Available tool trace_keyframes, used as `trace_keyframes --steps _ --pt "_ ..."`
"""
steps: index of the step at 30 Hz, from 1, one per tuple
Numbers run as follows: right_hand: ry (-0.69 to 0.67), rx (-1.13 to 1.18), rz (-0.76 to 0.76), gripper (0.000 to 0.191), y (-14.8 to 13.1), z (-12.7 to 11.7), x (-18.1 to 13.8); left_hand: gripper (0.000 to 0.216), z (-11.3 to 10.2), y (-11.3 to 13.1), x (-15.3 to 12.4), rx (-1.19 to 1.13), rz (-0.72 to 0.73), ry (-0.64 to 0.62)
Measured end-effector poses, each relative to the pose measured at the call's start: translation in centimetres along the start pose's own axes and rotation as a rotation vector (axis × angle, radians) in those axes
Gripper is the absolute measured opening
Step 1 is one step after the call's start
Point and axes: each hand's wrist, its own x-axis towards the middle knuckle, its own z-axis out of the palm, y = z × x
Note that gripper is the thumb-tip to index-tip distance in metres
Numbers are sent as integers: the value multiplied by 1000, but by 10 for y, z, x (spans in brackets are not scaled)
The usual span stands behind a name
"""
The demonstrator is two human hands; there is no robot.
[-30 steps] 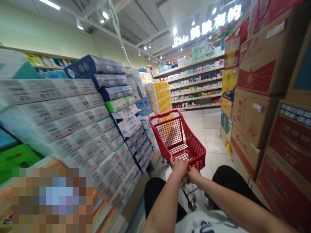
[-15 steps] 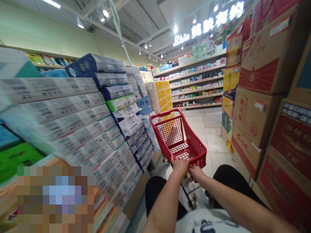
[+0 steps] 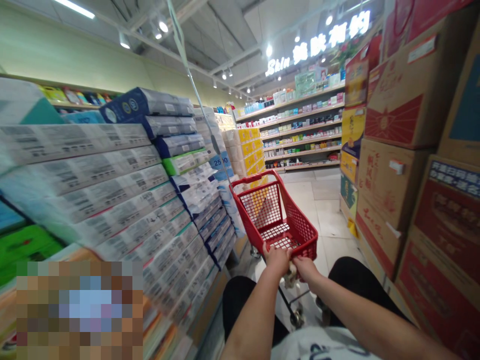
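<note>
A red plastic shopping cart (image 3: 300, 231) with lattice sides stands in front of my knees, and its basket holds nothing that I can see. My left hand (image 3: 276, 260) is closed over the cart's near rim. Close beside it, my right hand (image 3: 305, 270) is closed at the same rim, with its fingertips partly hidden. A small pale object (image 3: 290, 278) hangs just below and between my hands; its kind is unclear. A thin metal pole (image 3: 202, 110) rises behind the cart's far left corner.
Stacked packs of paper tissue (image 3: 123, 185) line the left side. Cardboard cartons (image 3: 393, 185) are piled on the right. A tiled aisle floor (image 3: 330, 215) runs forward to shelves of small goods (image 3: 303, 125). A pixelated patch covers the lower left.
The view has shifted slightly, with the shelves and cartons a little further left. Both hands keep their hold on the cart, which stays in nearly the same place before me.
</note>
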Motion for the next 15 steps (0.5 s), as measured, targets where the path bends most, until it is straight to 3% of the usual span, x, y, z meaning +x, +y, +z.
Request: trace_keyframes --steps 5,10,15 --pt "25 9 101 21 -1 0 0 53 0 0 0 -11 0 0" --pt "61 73 -25 20 -9 -1 -5 53 1 0 1 -12 -11 7" --pt "-11 4 -17 26 -13 -9 -11 52 0 0 0 5 18 -11"
